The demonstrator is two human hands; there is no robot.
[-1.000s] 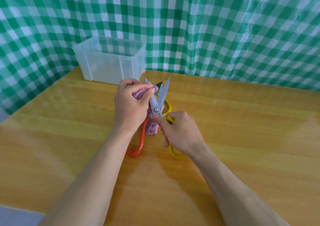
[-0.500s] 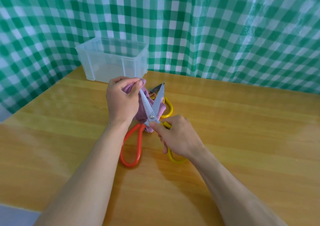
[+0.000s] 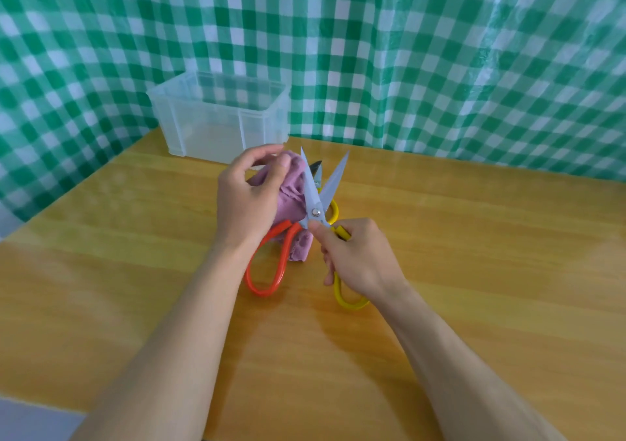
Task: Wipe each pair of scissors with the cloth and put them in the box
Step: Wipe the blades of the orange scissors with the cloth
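Note:
My right hand (image 3: 359,261) grips the yellow handle of a pair of scissors (image 3: 315,210) just below the pivot. It holds them above the table with the blades spread and pointing away from me. Their other handle is a red loop (image 3: 271,271). My left hand (image 3: 247,200) holds a bunched purple cloth (image 3: 291,186) against the left blade. A second pair of scissors (image 3: 333,212), with a yellow handle and dark blades, lies on the table behind them, mostly hidden. The clear plastic box (image 3: 220,115) stands open at the back left.
The wooden table (image 3: 474,254) ends at a green-and-white checked sheet (image 3: 406,51) that hangs right behind it and along the left side. The box stands against this sheet.
The blades have opened wider. My left hand with the cloth has slid down from the tip of the left blade, which now shows bare above my fingers.

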